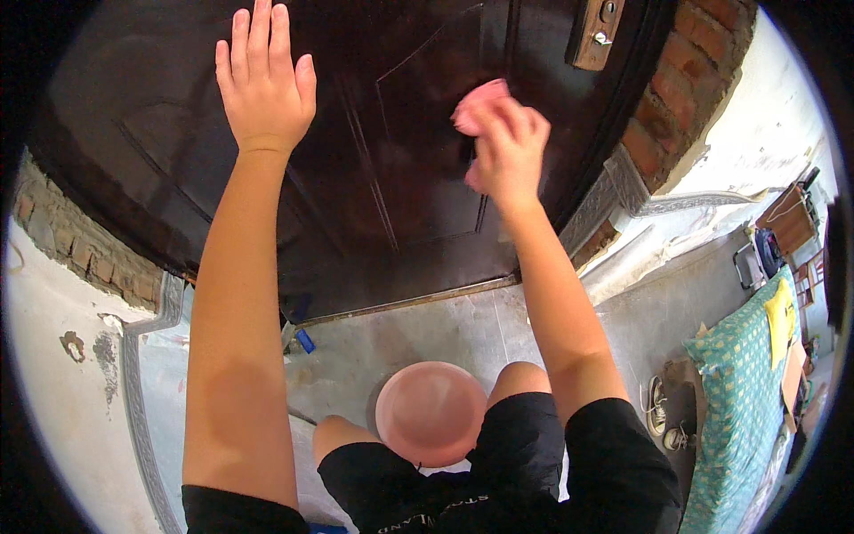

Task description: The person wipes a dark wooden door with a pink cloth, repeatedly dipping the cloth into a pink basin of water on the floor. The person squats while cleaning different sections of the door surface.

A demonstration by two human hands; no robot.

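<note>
A dark brown panelled door fills the space before me, its surface glossy with raised moulding lines. My left hand lies flat on the upper left of the door, fingers extended and holding nothing. In my right hand is a bunched pink cloth, held at the door's right-hand panel; the hand is slightly blurred. The fingers hide part of the cloth. Between my knees on the floor stands a round pink basin; its contents are hard to make out.
A metal lock plate with a knob sits at the door's upper right. Exposed brick borders the frame. On the concrete floor lies a small blue object. At right are sneakers and a bed with a green patterned cover.
</note>
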